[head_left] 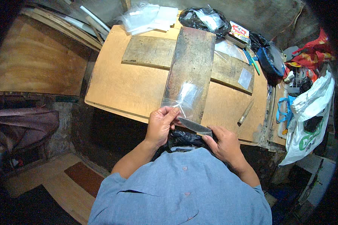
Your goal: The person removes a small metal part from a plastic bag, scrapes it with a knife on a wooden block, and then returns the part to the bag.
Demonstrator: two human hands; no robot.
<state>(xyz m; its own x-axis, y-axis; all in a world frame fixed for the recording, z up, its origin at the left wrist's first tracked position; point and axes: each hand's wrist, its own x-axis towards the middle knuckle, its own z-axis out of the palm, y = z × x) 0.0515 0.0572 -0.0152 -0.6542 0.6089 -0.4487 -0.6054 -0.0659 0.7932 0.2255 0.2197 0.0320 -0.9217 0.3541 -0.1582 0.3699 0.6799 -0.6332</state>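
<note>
A clear plastic film (181,106) is pinched between the thumb and fingers of the left hand (158,125), at the near end of a long wooden board (191,56). A dark, flat blade (194,126) is gripped at one end by the closed fingers of the right hand (225,144). Its narrow end is pointed toward the left hand; whether they touch cannot be told. The long board is laid across a second wooden board (146,52) on the table (127,86), where plastic sheets (141,18) are piled at the far edge.
</note>
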